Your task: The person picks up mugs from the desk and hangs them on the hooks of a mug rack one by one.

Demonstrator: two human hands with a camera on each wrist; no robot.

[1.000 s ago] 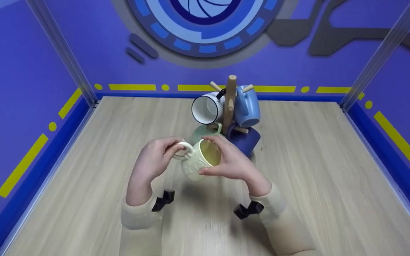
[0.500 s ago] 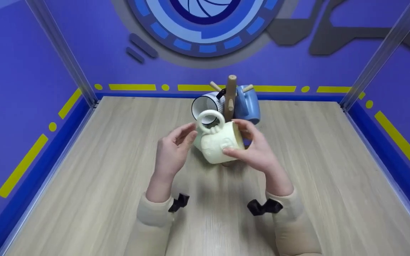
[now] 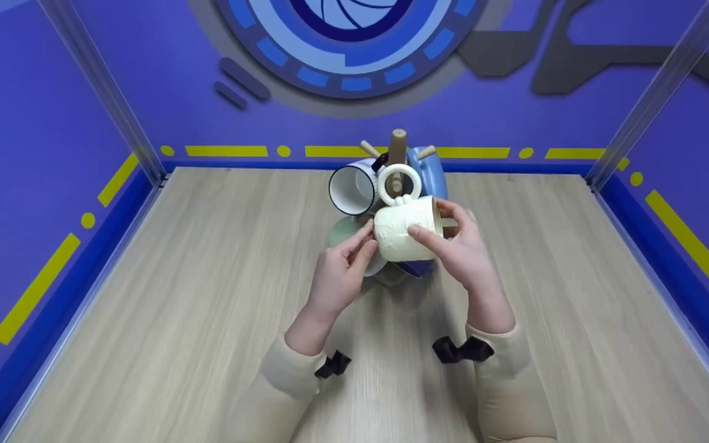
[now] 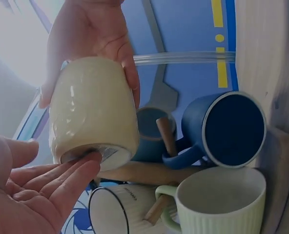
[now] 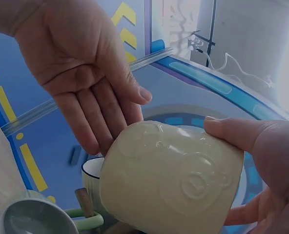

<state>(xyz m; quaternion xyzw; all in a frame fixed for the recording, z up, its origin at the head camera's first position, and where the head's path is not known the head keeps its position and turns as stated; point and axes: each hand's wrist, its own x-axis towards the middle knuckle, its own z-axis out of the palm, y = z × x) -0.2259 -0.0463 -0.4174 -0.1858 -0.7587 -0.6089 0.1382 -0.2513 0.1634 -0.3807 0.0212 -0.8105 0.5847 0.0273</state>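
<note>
My right hand (image 3: 474, 258) holds a cream mug (image 3: 400, 237) near its rim, thumb on the near side and fingers on the far side. The mug lies sideways in the air before a wooden mug tree (image 3: 398, 146), its ring handle (image 3: 384, 187) upward and its mouth to the right. My left hand (image 3: 336, 277) touches the mug's base with nearly straight fingers, seen also in the left wrist view, where the base (image 4: 116, 155) faces the left palm. In the head view the handle ring overlaps a peg of the tree; whether they touch I cannot tell.
Other mugs hang on the tree: a white one with a black rim (image 3: 352, 189), a light blue one (image 3: 433, 175), a pale green one (image 4: 220, 207) and a dark blue one (image 4: 198, 124). A peg (image 3: 426, 152) juts out at upper right. Purple-blue panels surround the wooden tabletop (image 3: 207, 295).
The cream mug has moved up and right toward the tree, its handle turning from the left to the top. My left hand has let go of the handle and shifted to the base.
</note>
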